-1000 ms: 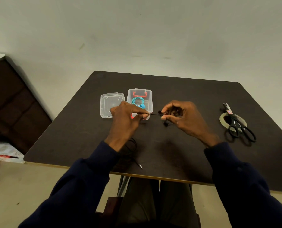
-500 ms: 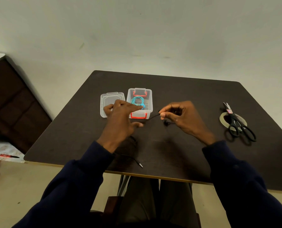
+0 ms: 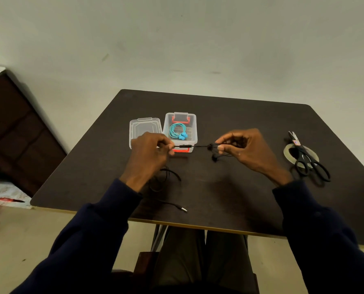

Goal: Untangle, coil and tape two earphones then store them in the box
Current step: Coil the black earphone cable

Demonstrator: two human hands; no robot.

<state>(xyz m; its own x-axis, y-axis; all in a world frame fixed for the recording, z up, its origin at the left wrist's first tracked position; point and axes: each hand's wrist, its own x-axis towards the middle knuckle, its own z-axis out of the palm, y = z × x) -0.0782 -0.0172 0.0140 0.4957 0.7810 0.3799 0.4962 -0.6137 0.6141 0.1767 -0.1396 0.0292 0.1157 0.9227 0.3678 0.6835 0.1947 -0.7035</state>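
Two hands (image 3: 149,151) (image 3: 247,149) stretch one black earphone (image 3: 185,146); one blue earphone (image 3: 178,131) boxed

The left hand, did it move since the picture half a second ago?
Yes. The left hand has slid toward the person, off the clear plastic lid, its fingertips now level with the near end of the clear plastic box, pinching the black earphone cable.

Turquoise earphones (image 3: 177,130), black earphones (image 3: 212,147), black scissors (image 3: 308,161), dark brown table (image 3: 230,124).

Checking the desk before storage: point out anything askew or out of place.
Only small things: the black-handled scissors lie on top of the clear tape roll, and the black earphone's plug trails near the dark table's front edge.
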